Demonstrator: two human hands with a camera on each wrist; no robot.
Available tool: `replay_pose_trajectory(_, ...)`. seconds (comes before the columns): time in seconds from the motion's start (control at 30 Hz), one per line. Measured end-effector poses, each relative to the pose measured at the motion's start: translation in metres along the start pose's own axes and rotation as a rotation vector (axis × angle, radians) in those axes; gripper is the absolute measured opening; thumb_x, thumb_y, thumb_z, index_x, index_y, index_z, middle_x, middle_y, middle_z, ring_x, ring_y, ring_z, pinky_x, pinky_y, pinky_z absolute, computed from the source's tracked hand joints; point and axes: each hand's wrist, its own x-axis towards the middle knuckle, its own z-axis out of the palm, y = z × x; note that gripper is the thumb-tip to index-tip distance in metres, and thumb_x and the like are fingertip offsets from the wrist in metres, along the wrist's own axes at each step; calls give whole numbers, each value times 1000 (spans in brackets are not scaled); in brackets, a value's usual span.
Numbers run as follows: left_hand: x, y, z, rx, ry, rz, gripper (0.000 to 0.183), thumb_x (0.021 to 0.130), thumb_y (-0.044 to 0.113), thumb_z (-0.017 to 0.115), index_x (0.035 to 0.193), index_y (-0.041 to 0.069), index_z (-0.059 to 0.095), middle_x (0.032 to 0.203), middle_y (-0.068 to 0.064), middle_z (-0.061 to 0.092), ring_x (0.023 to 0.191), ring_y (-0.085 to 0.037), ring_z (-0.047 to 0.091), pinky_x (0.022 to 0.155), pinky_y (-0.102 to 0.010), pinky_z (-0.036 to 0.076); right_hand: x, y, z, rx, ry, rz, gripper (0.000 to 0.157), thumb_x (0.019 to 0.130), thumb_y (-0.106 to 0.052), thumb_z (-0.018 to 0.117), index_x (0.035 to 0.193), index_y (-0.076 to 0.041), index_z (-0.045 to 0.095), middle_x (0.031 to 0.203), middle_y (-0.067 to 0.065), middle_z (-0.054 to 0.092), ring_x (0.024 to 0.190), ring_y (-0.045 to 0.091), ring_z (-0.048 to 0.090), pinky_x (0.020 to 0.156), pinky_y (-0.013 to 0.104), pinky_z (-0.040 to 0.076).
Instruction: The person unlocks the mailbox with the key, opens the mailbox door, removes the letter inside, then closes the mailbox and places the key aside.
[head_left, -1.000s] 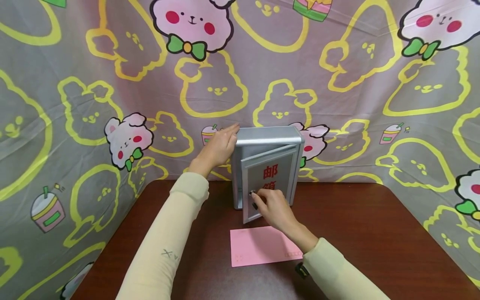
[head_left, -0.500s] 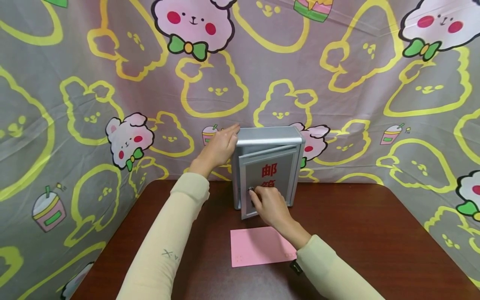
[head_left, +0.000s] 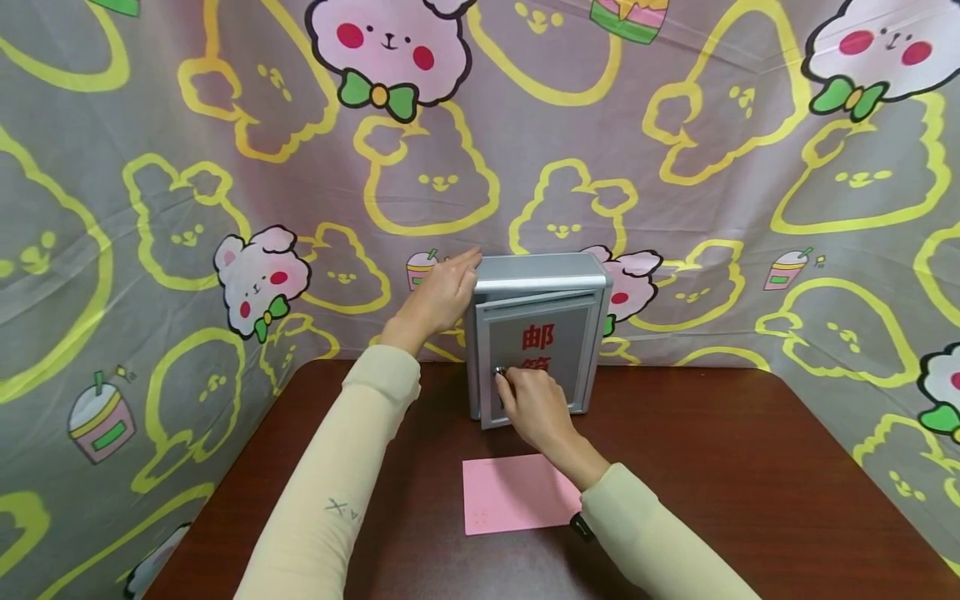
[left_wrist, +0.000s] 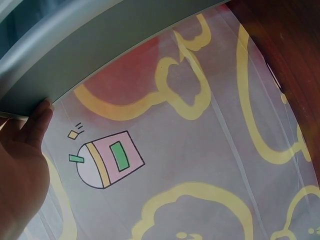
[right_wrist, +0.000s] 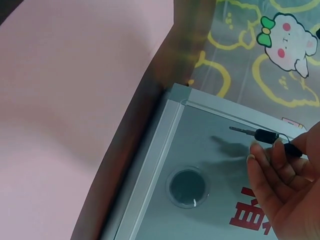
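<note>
A silver mailbox (head_left: pixel 542 268) with red characters on its door stands upright on the table. Its door (head_left: pixel 573 333) is slightly ajar, with a gap along the left and top edges. My left hand (head_left: pixel 444 290) rests on the box's upper left corner, fingers extended; the left wrist view shows a digit against the box's grey side (left_wrist: pixel 125 47). My right hand (head_left: pixel 538 408) pinches a black-headed key at the lock on the door's left edge. A second key (right_wrist: pixel 265 135) dangles from the ring in the right wrist view. The fingers hide the lock itself.
A pink envelope (head_left: pixel 513 504) lies flat on the brown table (head_left: pixel 712 467), in front of the box and partly under the right forearm. A patterned curtain (head_left: pixel 675 208) hangs behind and at both sides. The door has a round window (right_wrist: pixel 187 187).
The door has swung inward, closer to the box front. My right hand has moved with it, slightly up and away from me. The left hand has stayed on the corner.
</note>
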Motion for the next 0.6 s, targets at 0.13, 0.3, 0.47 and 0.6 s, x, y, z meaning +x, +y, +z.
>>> replay_pose_trajectory(0.13,0,0,-1,5,-2,0,57,109,28,20,154,2,44,164,-8,36,151,-26,33,127,-39,21,4,-1,3,-18,6,-1,42,102,-23,62,62,-18,51,55,-5,46,54,18,53,45,36,42)
replay_pose_trajectory(0.3,-1,1,-2,4,-4,-5,58,109,28,19,154,2,44,164,-8,36,152,-26,32,127,-40,20,8,-1,7,-36,32,-6,43,102,-22,62,61,-18,49,55,-2,47,54,24,58,45,42,45)
replay_pose_trajectory(0.47,-1,1,-2,-5,-7,-10,56,109,27,20,155,2,43,164,-8,35,152,-26,32,127,-41,20,11,0,11,-49,26,10,44,102,-22,61,61,-17,49,56,1,50,57,28,62,45,45,47)
replay_pose_trajectory(0.6,0,0,0,-9,-10,-4,57,110,28,20,155,2,43,164,-8,35,152,-27,31,127,-40,19,13,0,12,-53,18,25,43,103,-22,60,61,-16,50,57,2,51,58,29,63,45,45,48)
